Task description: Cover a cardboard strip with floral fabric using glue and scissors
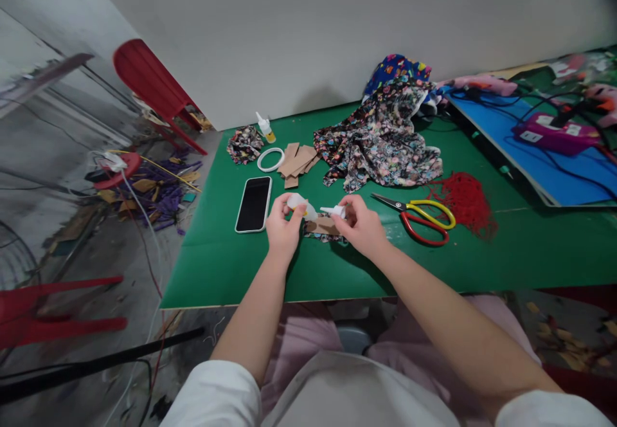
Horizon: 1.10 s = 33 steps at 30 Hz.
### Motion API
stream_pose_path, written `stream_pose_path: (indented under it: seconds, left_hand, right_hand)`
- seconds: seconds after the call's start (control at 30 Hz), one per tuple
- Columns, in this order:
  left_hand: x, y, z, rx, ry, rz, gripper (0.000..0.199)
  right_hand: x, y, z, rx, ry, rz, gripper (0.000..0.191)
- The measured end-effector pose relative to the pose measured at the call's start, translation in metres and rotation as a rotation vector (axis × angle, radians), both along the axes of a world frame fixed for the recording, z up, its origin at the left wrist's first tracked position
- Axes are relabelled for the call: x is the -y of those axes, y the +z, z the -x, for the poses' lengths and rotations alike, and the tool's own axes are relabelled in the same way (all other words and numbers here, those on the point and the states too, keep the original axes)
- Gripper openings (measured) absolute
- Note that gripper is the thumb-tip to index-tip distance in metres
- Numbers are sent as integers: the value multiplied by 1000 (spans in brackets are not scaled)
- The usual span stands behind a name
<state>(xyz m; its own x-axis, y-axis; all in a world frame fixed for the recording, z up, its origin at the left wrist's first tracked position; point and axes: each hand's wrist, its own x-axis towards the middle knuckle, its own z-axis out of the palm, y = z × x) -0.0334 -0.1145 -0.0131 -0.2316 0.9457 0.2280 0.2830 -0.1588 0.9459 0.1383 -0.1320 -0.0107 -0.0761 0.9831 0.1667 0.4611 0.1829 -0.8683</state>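
My left hand [285, 224] is closed around a small white glue bottle [308, 211], tilted with its tip toward the right. Between the fingers of my right hand [359, 224] is a white pointed cap [337, 211], apart from the bottle and aimed at it. Below both hands, a strip of brown cardboard [322, 225] lies on a piece of dark flowered fabric [321, 237]. To the left rests a phone [253, 204] with a dark screen. Scissors [419, 215] with one yellow and one red handle lie partly open to the right.
On the green table [222, 266] are cardboard pieces [296, 162], a white ring [270, 159], another glue bottle [265, 128], flowered cloth [380, 141] and red threads [465, 202]. Cables and a purple power strip [554, 132] crowd the right. A red chair [149, 80] stands left.
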Motion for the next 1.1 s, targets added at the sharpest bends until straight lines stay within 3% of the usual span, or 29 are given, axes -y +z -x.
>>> stream_pose_path:
  seconds: [0.13,0.3,0.5,1.1]
  left_hand:
    - [2,1,1,-180,36,-4,36]
    - [1,3,0,-458,-52,39,31]
    - [1,7,-1,-625,-68,-23,30]
    - [2,10,0,-728,-96,-53,32]
  right_hand:
    - [-1,-4,2,98,78,58,20]
    - [0,-5,4,187,123,58,21]
    - [-1,-4,4,232,132,71,21]
    - [-2,-6,4,254,127,87,21]
